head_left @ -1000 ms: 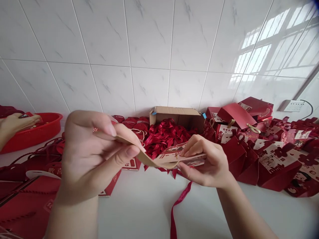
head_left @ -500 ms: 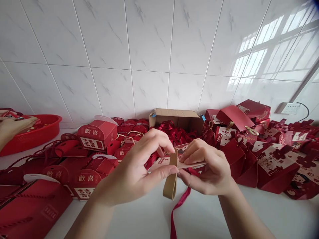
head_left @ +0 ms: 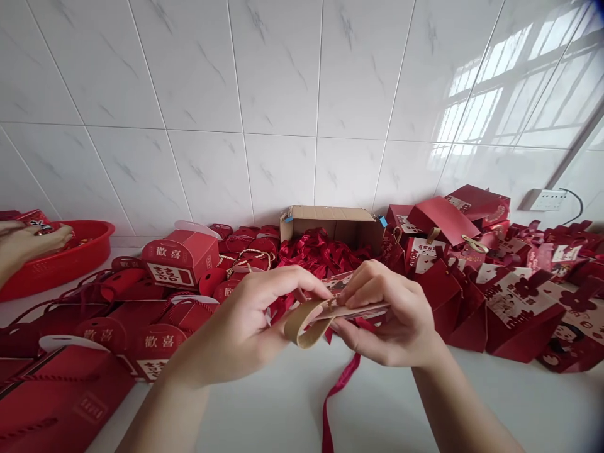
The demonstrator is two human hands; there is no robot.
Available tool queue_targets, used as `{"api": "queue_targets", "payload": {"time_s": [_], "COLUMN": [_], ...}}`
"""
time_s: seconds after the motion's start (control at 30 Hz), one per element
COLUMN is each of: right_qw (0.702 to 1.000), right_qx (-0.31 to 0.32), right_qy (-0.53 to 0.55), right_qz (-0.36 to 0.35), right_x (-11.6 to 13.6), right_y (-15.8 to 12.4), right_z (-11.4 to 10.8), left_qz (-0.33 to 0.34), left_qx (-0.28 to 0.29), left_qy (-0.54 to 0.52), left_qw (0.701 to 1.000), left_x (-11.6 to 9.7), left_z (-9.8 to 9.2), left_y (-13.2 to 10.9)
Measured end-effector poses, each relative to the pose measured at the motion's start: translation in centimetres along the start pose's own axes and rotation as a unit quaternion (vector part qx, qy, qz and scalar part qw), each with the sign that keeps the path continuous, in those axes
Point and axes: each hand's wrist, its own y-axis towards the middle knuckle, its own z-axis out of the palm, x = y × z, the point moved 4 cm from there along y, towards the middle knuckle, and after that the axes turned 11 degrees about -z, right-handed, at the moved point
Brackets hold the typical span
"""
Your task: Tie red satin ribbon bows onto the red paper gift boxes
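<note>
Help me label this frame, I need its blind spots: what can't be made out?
Head view:
- Printed card: its face, covered by the right hand.
- Tan strap: its end, behind the left hand.
- Cardboard box: its inside, buried under red ribbons.
- Another person's hand: cut off by the left edge.

One tan strap (head_left: 302,327), one cardboard box (head_left: 325,214).

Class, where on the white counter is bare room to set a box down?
Bare: white counter, near edge, either side of red ribbon, below left hand pinching tan paper handle and right hand gripping flat bag. Crowded: red gift boxes left, red paper bags right.
</note>
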Motion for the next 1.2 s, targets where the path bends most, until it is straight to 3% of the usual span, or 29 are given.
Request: {"api": "queue_targets", "payload": {"time_s": [0.27, 0.87, 1.1, 1.2], "right_qw": [1.0, 0.999, 0.998, 0.993], "right_qx": [-0.005, -0.02, -0.024, -0.049], "right_qy": [-0.005, -0.01, -0.053, -0.079], "right_qz": [0.01, 0.033, -0.027, -0.069], "right_x": [-0.18, -0.56, -0.21, 0.15], "right_y": [-0.17, -0.51, -0.15, 0.1], "right_z": [-0.2, -0.43, -0.77, -0.91], "left_qz": [-0.022, -0.009, 0.065, 0.06], "left_qx": [-0.058, -0.042, -0.011, 0.001], "left_qy": [0.004, 0.0, 0.014, -0.021], "left_qw": [0.998, 0.999, 0.998, 0.998], "left_x": [0.1, 0.23, -0.25, -0.12], "left_z": [-0.06, 0.37, 0.32, 0.24], "left_y": [0.21, 0.16, 0.19, 0.05]}}
